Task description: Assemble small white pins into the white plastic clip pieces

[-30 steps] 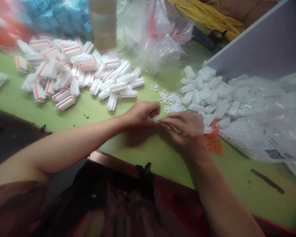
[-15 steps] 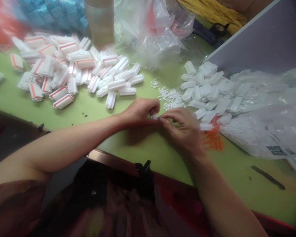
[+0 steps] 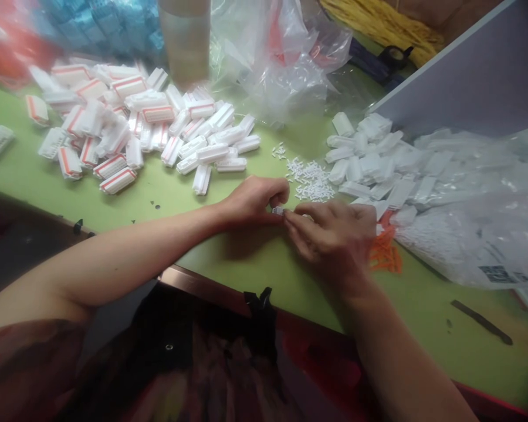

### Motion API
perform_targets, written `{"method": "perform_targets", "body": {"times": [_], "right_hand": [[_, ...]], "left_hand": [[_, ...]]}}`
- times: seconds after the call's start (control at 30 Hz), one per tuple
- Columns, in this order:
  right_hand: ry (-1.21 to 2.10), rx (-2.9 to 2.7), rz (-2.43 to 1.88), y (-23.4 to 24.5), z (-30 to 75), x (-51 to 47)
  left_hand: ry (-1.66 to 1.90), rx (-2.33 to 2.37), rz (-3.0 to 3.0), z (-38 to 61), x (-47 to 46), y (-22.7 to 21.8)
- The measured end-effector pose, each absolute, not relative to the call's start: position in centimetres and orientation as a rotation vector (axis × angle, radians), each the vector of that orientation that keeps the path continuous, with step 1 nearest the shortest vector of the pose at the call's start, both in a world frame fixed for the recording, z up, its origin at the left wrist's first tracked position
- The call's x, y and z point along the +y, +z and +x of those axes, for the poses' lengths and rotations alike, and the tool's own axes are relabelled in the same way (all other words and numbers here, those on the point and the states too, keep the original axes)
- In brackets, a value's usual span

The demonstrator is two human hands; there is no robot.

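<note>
My left hand (image 3: 256, 200) is closed around a small white plastic housing (image 3: 278, 210), and only its end shows between thumb and curled fingers. The fingers of my right hand (image 3: 334, 237) are pinched together right at that end; whatever they hold, if anything, is hidden. Just beyond both hands lies a loose heap of tiny white pins (image 3: 310, 179). To the right, a pile of plain white housings (image 3: 369, 149) spreads over the green table (image 3: 229, 258). Beside my right hand are thin orange plastic pieces (image 3: 385, 252).
White housings with red stripes (image 3: 118, 129) are heaped at the left. Behind them stand a tall container (image 3: 185, 47) and a blue bagged bundle (image 3: 110, 29). Clear plastic bags (image 3: 286, 76) lie at the back, a filled bag (image 3: 475, 234) at right, near a dark flat blade-like tool (image 3: 481, 322).
My right hand has turned and its other fingers have drawn in beside the pinch, with the fingertips still at the housing. The left hand keeps its grip. The whole view has shifted slightly.
</note>
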State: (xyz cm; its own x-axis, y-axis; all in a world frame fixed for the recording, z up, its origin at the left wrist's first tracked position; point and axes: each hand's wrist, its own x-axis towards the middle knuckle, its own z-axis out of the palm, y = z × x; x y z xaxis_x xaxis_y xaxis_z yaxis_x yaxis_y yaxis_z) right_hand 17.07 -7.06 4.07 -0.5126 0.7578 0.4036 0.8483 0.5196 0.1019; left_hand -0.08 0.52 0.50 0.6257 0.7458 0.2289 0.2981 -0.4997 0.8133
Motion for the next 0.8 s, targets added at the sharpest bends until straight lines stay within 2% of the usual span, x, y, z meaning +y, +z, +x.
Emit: {"method": "perform_targets", "body": {"times": [0.13,0.33,0.63,0.8], "right_hand": [[-0.333,-2.445,-1.358,4.2,17.5,-7.0],[0.053,-2.005,-1.523,2.8,19.9,-5.2],[-0.155,-2.156,-1.612,0.9,19.5,-2.6],[0.048,-2.092,-1.645,2.5,20.9,-3.4]], "left_hand": [[0.721,0.843,2.077,-0.2,0.5,0.6],[0.677,0.85,2.086,-0.1,0.7,0.6],[0.664,0.864,2.12,-0.1,0.8,0.6],[0.645,0.862,2.115,-0.2,0.8,0.8]]}}
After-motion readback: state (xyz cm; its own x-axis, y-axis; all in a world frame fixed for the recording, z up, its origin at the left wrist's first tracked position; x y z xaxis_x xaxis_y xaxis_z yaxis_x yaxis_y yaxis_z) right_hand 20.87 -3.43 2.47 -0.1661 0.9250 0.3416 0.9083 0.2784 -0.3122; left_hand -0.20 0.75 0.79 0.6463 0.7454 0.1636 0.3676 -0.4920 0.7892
